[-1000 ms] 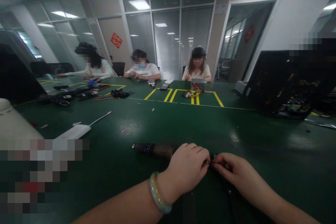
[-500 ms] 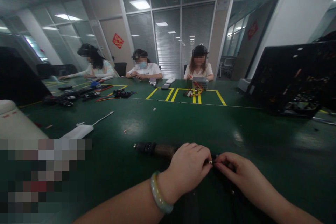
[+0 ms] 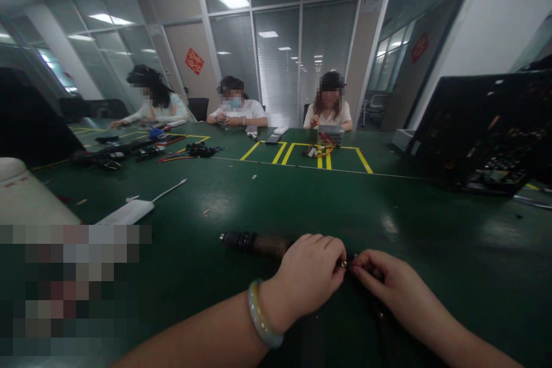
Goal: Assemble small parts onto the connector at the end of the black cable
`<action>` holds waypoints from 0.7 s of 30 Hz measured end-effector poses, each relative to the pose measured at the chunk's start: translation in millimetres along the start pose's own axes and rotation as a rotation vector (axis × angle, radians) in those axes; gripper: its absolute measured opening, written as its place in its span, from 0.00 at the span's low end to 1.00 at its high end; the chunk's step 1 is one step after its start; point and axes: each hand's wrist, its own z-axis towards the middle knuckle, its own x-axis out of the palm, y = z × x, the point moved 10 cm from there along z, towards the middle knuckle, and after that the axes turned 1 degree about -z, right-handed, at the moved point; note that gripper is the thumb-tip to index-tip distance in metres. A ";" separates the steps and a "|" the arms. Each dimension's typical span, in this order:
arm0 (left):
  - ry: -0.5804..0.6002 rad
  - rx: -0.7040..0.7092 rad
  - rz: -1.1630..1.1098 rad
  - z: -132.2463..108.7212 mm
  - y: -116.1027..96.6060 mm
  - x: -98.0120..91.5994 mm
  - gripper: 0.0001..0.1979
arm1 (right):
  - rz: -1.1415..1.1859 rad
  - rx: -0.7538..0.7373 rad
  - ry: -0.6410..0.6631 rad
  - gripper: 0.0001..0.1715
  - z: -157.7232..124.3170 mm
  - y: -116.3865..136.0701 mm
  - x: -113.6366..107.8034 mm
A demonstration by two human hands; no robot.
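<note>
A dark electric screwdriver [image 3: 263, 244] with a brownish grip and a metal tip points left on the green table. Its rear part disappears behind my left hand [image 3: 313, 267], which wears a bangle [image 3: 263, 313] and has its fingers curled round it. A small shiny metal end [image 3: 344, 264] shows at the left fingertips. Close against it, my right hand [image 3: 386, 276] pinches something dark between thumb and forefinger; what it is stays hidden. A dark, cable-like shape runs under the right wrist, too dim to make out well.
A white adapter [image 3: 129, 211] with a short cable lies left, beside a large pale container [image 3: 30, 195]. Black cables [image 3: 198, 150] lie farther back. A black computer case [image 3: 478, 132] stands right. Across the green table [image 3: 302, 201] sit three people, one behind a grey metal box [image 3: 330, 133] with coloured wires.
Both hands keep almost the same place and grip, fingertips together. The view has tilted very slightly. The person at far left has moved an arm a little.
</note>
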 end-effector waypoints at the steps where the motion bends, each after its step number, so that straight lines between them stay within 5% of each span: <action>1: 0.003 0.000 0.000 0.0 -0.1 0.2 0.05 | -0.001 -0.001 -0.006 0.09 0.1 -0.1 -0.4; 21: 0.024 -0.014 -0.010 -0.8 -0.2 2.0 0.06 | -0.017 -0.021 -0.023 0.10 -0.8 5.9 -1.3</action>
